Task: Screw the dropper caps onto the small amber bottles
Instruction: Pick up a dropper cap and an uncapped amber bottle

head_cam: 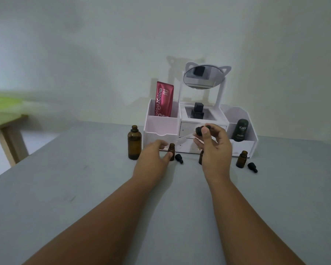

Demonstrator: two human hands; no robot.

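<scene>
Amber glass catches little light here: my left hand (157,153) curls round a small amber glass bottle (171,151) standing upright on the grey table (84,197), thumb and fingers closed on its sides, its mouth uncapped. My right hand (213,148) is raised above the table, thumb and fingertips pinched on a black rubber-bulbed dropper cap (202,130), whose clear glass pipette (182,140) slants down to the left toward the bottle's neck without reaching it. Behind my right palm a second small amber bottle (200,157) shows only as a sliver. A third small amber bottle (241,159) stands open farther right, with a loose black dropper cap (252,167) lying just beside it. Another loose black cap (179,158) lies just right of the bottle I am gripping. A taller amber glass bottle (134,142) stands uncapped at the left. Behind them all sits a white plastic organiser (161,125) with a cat-eared mirror (203,77).
</scene>
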